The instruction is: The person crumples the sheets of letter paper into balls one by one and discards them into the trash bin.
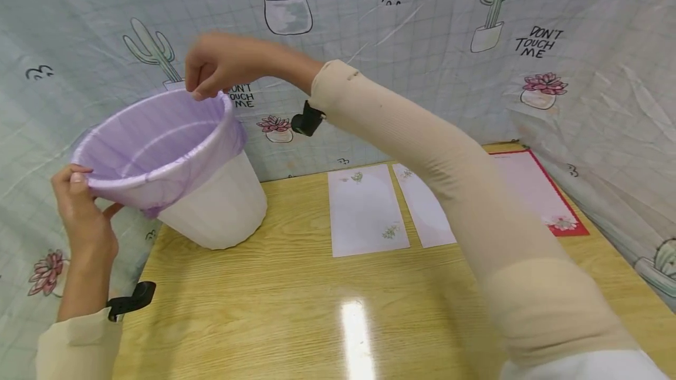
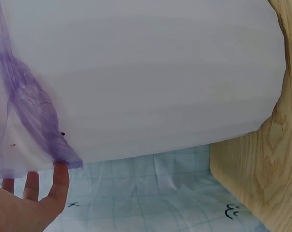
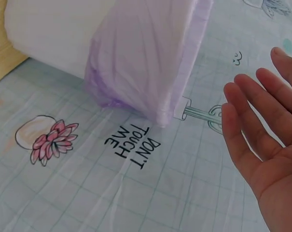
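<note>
A white trash bin (image 1: 222, 210) tilts toward me at the table's back left, its mouth lined with a purple trash bag (image 1: 164, 133). The bag is folded over the rim and hangs down the outside in a loose band (image 2: 34, 104). At the near left side, my left hand (image 1: 87, 216) grips the lined rim, with fingers against the outside in the left wrist view. My right hand (image 1: 222, 66) hovers over the far rim. In the right wrist view its fingers (image 3: 240, 125) are loosely bent, holding nothing, apart from the bag.
On the wooden table (image 1: 274, 309), two white sheets with plant prints lie side by side, the left sheet (image 1: 367, 210) and a partly covered sheet (image 1: 425, 210). A red-bordered sheet (image 1: 538, 186) lies farther right. Cactus-print cloth (image 1: 391, 75) hangs behind the table.
</note>
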Demonstrator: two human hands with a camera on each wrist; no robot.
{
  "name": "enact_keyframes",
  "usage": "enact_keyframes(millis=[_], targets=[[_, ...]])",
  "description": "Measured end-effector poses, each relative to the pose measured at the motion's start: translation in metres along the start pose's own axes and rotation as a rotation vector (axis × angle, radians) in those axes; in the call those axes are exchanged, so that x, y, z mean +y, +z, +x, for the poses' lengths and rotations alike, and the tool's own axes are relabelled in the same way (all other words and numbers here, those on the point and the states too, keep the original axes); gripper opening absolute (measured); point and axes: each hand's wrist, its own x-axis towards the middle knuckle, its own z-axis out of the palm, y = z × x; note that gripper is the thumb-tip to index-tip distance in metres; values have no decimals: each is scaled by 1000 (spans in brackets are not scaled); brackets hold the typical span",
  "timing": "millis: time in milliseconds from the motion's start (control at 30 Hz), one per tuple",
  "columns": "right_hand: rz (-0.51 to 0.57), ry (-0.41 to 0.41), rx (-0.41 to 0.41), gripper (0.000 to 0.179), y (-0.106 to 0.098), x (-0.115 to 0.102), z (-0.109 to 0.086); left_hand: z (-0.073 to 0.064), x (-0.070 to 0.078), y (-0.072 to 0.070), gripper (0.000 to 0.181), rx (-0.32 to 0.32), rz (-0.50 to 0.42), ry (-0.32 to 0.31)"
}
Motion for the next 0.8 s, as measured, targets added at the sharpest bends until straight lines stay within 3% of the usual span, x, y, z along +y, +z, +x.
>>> enact_keyframes(millis=[233,367,467,533,633,733,800], targets=[[-67,-100,25,27,6,12,-39,-3,1,-4,24,47,21,-57],[-108,-106,18,27,20,24,-63,-7,7,-16,30,52,35,-90],[-96,-93,15,28,37,39,-84,-11,13,-27,37,52,101,-126],[-59,-77,13,28,51,52,-98,-14,17,-34,41,56,195,-151],[-20,-37,11,28,72,70,-119,-19,24,-40,45,43,467,-162],[0,3,-1,26,91,86,-142,-24,31,-38,50,32,725,-121],[-4,16,-9,26,101,95,-156,-30,36,-32,53,33,826,-73]])
